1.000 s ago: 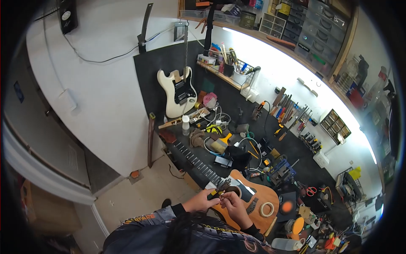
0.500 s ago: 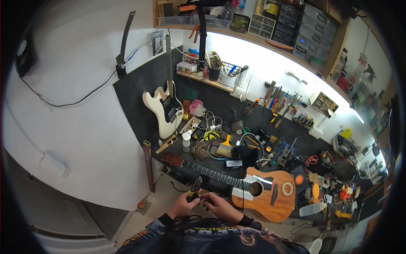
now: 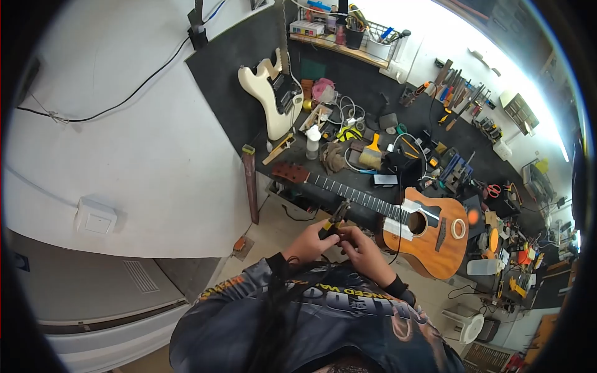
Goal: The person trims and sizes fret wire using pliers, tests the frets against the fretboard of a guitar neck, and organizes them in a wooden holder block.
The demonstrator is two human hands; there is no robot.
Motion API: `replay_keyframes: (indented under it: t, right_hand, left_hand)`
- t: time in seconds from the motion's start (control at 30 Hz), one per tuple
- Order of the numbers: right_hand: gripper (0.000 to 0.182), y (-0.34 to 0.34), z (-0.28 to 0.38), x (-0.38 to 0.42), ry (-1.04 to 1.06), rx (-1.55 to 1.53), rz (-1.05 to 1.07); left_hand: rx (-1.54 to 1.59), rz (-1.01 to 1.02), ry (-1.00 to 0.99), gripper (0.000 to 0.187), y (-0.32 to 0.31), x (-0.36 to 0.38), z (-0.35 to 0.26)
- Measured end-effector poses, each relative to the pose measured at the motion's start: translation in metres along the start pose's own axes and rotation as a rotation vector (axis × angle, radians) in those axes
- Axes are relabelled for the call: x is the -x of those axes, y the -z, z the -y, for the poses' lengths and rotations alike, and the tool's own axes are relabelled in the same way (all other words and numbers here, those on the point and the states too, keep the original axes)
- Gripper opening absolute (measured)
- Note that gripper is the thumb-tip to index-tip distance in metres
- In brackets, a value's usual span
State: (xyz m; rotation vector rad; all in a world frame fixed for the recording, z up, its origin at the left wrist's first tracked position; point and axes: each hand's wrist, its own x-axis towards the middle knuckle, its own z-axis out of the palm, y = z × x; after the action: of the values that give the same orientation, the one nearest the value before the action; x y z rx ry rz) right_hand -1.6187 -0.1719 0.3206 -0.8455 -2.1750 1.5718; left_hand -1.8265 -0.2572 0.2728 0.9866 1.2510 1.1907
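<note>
My left hand is wrapped round a pair of pliers with black and yellow handles, jaws pointing up and away from me. Close against it, my right hand has its fingers curled in by the handle ends; whatever they pinch is too small to make out. Just beyond both hands lies an acoustic guitar, face up along the bench's front edge. Its fretted neck runs to the left, and white strips flank the neck's body end. A ring-shaped roll of tape rests on the guitar's top.
A cream electric guitar body leans in the corner. A brush with a yellow handle, a white-topped bottle and cables clutter the bench. Hand tools hang on the wall. Red-handled scissors lie right. A dark wooden piece stands left.
The view has tilted down and shifted left, so the bench appears higher and farther right. Both hands stay together at the pliers, still in front of the guitar neck.
</note>
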Motion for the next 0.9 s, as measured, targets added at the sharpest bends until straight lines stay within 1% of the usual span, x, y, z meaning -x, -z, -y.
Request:
replay_keyframes:
  t: [0.03,0.07,0.1,0.13,0.17,0.2,0.27,0.37,0.47,0.53,0.6,0.63,0.67,0.7,0.73,0.77,0.87,0.9]
  right_hand:
    - [0.029,-0.001,-0.001,0.002,-0.001,-0.020,-0.038]
    - [0.029,0.000,0.000,0.002,-0.007,-0.023,-0.035]
    - [0.027,0.002,0.003,0.003,0.008,0.027,-0.069]
    - [0.026,0.003,0.007,0.003,0.024,0.075,-0.104]
    - [0.026,0.003,0.014,0.002,0.086,0.108,-0.150]
    - [0.026,0.004,0.016,0.001,0.081,0.105,-0.152]
    - [0.032,0.007,0.017,0.000,0.114,0.226,-0.168]
    - [0.036,0.006,0.018,-0.005,0.110,0.300,-0.169]
    - [0.038,0.004,0.022,-0.011,0.090,0.301,-0.144]
    - [0.035,0.003,0.018,-0.017,0.110,0.286,-0.147]
    - [0.033,0.007,0.015,-0.029,0.137,0.275,-0.149]
    - [0.030,0.012,0.013,-0.036,0.120,0.220,-0.194]
    - [0.027,0.018,0.011,-0.046,0.105,0.165,-0.236]
    - [0.022,0.031,0.002,-0.061,0.177,0.209,-0.260]
    - [0.019,0.045,0.005,-0.077,0.147,0.192,-0.284]
    - [0.017,0.062,0.002,-0.099,0.171,0.244,-0.301]
    - [0.013,0.108,-0.016,-0.192,0.212,0.334,-0.304]
    - [0.015,0.117,-0.029,-0.234,0.278,0.337,-0.305]
  left_hand:
    - [0.003,-0.002,0.007,0.047,0.001,-0.003,-0.002]
    - [0.076,0.043,0.036,0.048,0.001,-0.006,-0.004]
    - [0.150,0.090,0.067,0.049,0.001,-0.008,-0.007]
    - [0.152,0.091,0.076,0.049,0.000,-0.010,-0.009]
    - [0.251,0.126,0.079,0.048,-0.001,-0.013,-0.012]
    - [0.351,0.162,0.081,0.048,0.000,-0.016,-0.013]
    - [0.371,0.173,0.100,0.048,0.004,-0.022,-0.011]
    - [0.396,0.186,0.118,0.049,0.011,-0.025,-0.010]
    - [0.402,0.171,0.112,0.048,0.016,-0.027,-0.014]
    - [0.408,0.152,0.115,0.048,0.019,-0.023,-0.016]
    - [0.326,0.161,0.083,0.048,0.028,-0.022,-0.019]
    - [0.329,0.160,0.083,0.048,0.031,-0.021,-0.016]
    - [0.348,0.125,0.088,0.048,0.032,-0.020,-0.012]
    - [0.366,0.088,0.091,0.049,0.034,-0.018,-0.009]
    - [0.368,0.082,0.086,0.049,0.037,-0.017,-0.008]
    - [0.383,0.039,0.112,0.048,0.039,-0.014,-0.007]
    - [0.408,-0.043,0.137,0.047,0.049,-0.009,-0.007]
    - [0.335,-0.075,0.141,0.046,0.054,-0.009,-0.009]
